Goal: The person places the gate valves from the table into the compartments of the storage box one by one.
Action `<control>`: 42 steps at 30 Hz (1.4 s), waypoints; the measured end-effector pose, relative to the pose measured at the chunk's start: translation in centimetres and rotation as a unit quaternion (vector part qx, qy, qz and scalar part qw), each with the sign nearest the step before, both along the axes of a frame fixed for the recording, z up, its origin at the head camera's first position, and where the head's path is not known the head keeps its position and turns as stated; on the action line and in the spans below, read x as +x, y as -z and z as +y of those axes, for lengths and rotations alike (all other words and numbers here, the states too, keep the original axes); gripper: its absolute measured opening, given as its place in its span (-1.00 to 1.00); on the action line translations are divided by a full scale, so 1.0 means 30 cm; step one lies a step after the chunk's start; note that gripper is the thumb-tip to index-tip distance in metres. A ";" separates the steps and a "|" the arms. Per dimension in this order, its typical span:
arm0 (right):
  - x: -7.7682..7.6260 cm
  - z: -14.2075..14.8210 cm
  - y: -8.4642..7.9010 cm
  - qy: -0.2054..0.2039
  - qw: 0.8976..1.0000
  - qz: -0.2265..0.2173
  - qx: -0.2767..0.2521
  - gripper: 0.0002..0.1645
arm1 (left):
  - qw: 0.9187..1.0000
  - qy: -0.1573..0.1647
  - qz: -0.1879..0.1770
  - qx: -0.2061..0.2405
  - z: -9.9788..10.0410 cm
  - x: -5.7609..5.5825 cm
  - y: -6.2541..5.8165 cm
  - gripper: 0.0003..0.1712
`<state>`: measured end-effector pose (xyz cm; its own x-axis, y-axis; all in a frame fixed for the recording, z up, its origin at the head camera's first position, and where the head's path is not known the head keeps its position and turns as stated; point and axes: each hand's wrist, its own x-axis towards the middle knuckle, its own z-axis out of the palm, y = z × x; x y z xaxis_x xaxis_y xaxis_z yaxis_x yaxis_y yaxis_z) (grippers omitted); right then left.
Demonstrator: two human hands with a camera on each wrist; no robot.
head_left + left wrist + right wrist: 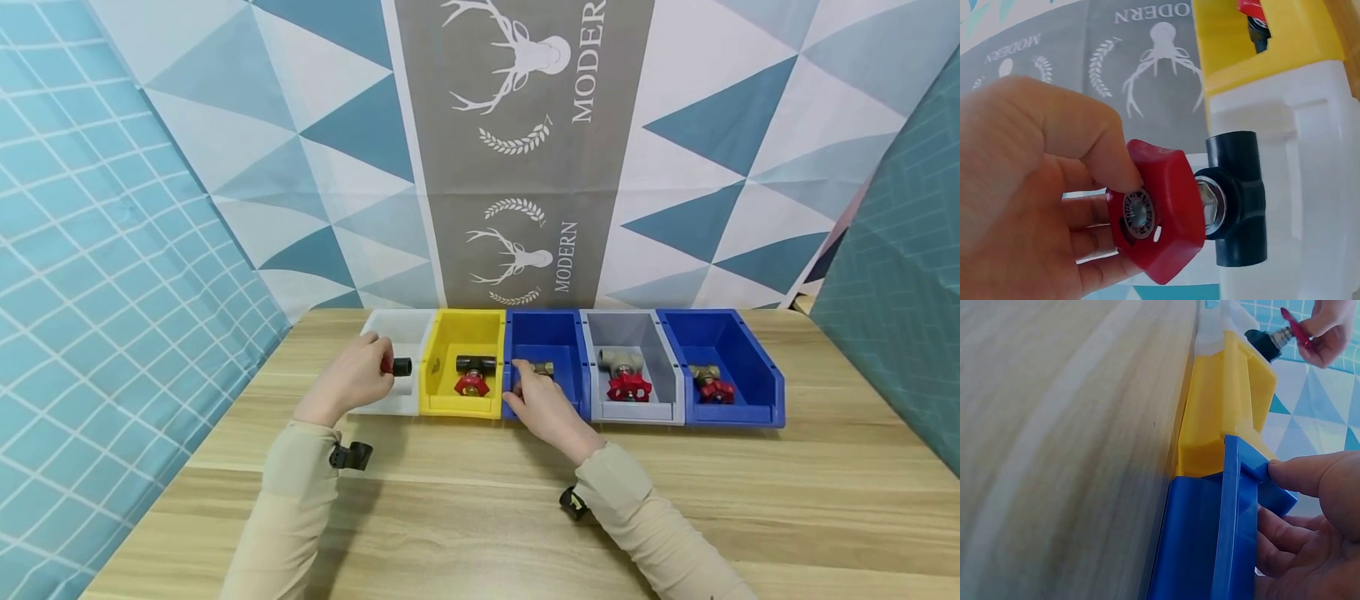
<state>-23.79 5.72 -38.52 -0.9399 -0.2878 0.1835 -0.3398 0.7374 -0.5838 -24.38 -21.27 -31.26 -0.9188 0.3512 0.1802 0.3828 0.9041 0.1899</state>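
Note:
My left hand holds a valve by its red handwheel, thumb on the hub and other fingers behind it. The valve's black tee-shaped body points right, over the white bin. My right hand is at the middle blue bin, its thumb at the rim beside the yellow bin. In the right wrist view, its other fingers are bent and their tips hidden behind the blue wall; I cannot tell whether they grip anything. A brass valve body shows just beyond this hand.
The bins stand side by side on the wooden table. A black valve with a red wheel lies in the yellow bin. The grey bin holds a grey-bodied valve, the right blue bin a brass valve.

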 end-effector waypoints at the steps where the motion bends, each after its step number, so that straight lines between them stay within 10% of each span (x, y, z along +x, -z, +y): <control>1: 0.000 0.000 -0.001 0.000 1.000 0.000 0.000 -0.37 | 1.000 0.000 0.002 0.000 0.000 -0.006 0.005 -0.93; 24: -0.003 0.000 0.011 0.004 1.000 0.000 -0.003 -0.38 | 0.999 0.008 0.041 0.028 0.006 -0.085 0.169 -0.80; 42: 0.002 -0.003 0.004 0.004 1.000 0.002 -0.001 -0.38 | 0.999 -0.033 -0.023 0.028 0.016 -0.085 0.184 -0.74</control>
